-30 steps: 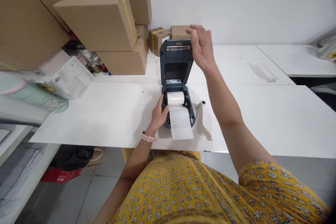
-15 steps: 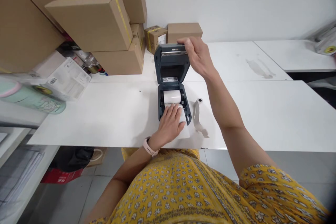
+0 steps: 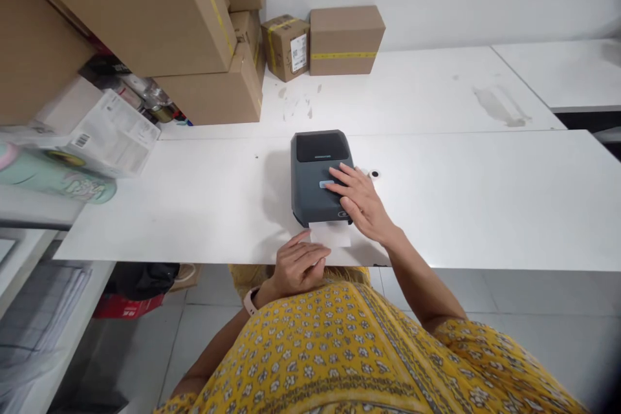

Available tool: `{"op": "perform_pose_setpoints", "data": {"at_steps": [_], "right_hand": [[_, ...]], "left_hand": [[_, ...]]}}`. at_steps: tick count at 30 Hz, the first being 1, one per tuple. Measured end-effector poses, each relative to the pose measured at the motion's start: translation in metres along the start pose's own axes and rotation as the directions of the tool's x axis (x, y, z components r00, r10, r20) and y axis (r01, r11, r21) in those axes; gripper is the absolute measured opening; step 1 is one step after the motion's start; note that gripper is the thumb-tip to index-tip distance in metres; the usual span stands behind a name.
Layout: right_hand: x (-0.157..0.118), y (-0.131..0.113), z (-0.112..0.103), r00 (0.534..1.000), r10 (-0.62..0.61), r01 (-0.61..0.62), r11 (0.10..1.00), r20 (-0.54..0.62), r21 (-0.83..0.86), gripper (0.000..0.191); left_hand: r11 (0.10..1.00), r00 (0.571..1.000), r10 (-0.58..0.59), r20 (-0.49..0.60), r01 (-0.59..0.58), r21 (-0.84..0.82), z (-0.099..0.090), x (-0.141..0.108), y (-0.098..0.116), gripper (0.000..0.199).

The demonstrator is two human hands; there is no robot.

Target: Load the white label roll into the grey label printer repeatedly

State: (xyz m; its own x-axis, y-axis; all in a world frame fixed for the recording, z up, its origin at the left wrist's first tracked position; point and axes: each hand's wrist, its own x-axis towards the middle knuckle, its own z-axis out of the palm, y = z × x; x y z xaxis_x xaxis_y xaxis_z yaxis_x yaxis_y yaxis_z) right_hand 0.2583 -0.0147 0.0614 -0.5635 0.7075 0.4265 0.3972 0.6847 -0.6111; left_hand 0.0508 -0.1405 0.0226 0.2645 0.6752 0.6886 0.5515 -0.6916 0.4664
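Note:
A dark grey label printer (image 3: pixel 310 184) stands on the white table with its lid down. White label paper (image 3: pixel 334 234) sticks out of its front edge. My right hand (image 3: pixel 361 200) lies on the lid's right side, fingers spread, holding nothing. In front of the printer, my left hand (image 3: pixel 301 262) is at the table edge beside the paper, its fingers loosely extended and apart, with nothing seen in it. A small paper roll (image 3: pixel 374 174) shows just beyond my right hand, which covers part of the printer's right side.
Stacked cardboard boxes (image 3: pixel 140 13) fill the back left. Two smaller boxes, one small (image 3: pixel 285 48) and one wider (image 3: pixel 344 42), stand against the wall. A white package (image 3: pixel 116 132) and a mint green bottle (image 3: pixel 63 174) lie at the left.
The printer's lid has swung down and shut. My right hand has come down with it onto the top. My left hand has left the printer's inside and moved toward the table edge.

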Motion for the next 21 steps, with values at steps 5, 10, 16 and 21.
{"op": "perform_pose_setpoints", "data": {"at_steps": [5,10,16,21], "right_hand": [[-0.025,0.007,0.033,0.994,0.006,-0.019,0.993,-0.108,-0.115,0.056],[-0.029,0.005,0.043,0.981,-0.031,0.004,0.990,-0.194,-0.141,0.058],[-0.031,0.005,0.048,0.966,0.010,-0.024,0.999,-0.260,-0.048,0.054],[-0.032,0.008,0.044,0.972,0.006,-0.007,1.000,-0.233,-0.004,0.049]], "left_hand": [[0.981,0.975,-0.169,-0.145,0.151,-0.125,-0.003,0.002,0.004,0.025],[0.840,0.842,-0.520,-0.142,0.475,-0.262,0.003,-0.007,-0.003,0.044],[0.385,0.531,-0.778,0.335,0.825,-0.414,0.007,-0.010,-0.012,0.054],[0.278,0.460,-0.753,0.471,0.871,-0.405,0.015,0.000,-0.014,0.050]]}}
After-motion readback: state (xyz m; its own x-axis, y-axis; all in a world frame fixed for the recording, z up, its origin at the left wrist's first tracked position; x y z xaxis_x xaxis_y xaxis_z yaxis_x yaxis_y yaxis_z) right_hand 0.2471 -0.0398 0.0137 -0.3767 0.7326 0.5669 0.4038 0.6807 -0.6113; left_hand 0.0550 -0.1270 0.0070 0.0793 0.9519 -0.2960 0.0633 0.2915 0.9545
